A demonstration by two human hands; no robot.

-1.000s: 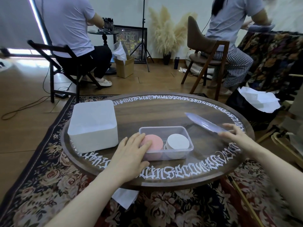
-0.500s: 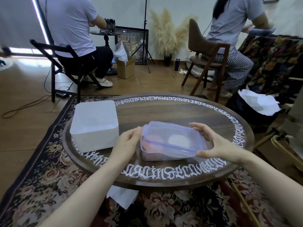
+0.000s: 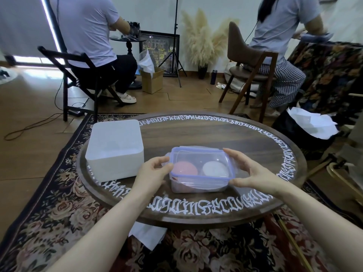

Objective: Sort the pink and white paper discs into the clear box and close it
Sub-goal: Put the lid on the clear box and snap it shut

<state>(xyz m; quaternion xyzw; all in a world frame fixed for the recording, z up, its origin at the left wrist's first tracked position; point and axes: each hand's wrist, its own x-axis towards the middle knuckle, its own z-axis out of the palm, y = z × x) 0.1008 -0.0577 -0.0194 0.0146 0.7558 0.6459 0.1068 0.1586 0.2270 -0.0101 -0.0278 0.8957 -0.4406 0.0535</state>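
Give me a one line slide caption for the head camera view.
Both hands, left and right, seat the lid on the clear box holding pink and white discs.

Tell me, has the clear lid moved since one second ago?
Yes. The lid went from the right hand, raised right of the clear box, leftward and down onto that box, beside the white bin.

1. A round dark wooden bench [image 3: 196, 134] has white ornate lettering around its rim.
2. A white rectangular tub [image 3: 115, 148] stands near the bench's left edge.
3. A floral rug [image 3: 49, 213] lies on the floor under the bench.
4. Beyond the bench's far edge, two people sit on chairs, backs turned.
5. Pampas grass [image 3: 198, 40] stands against the far wall.
6. A cardboard box [image 3: 152, 80] sits on the wooden floor.
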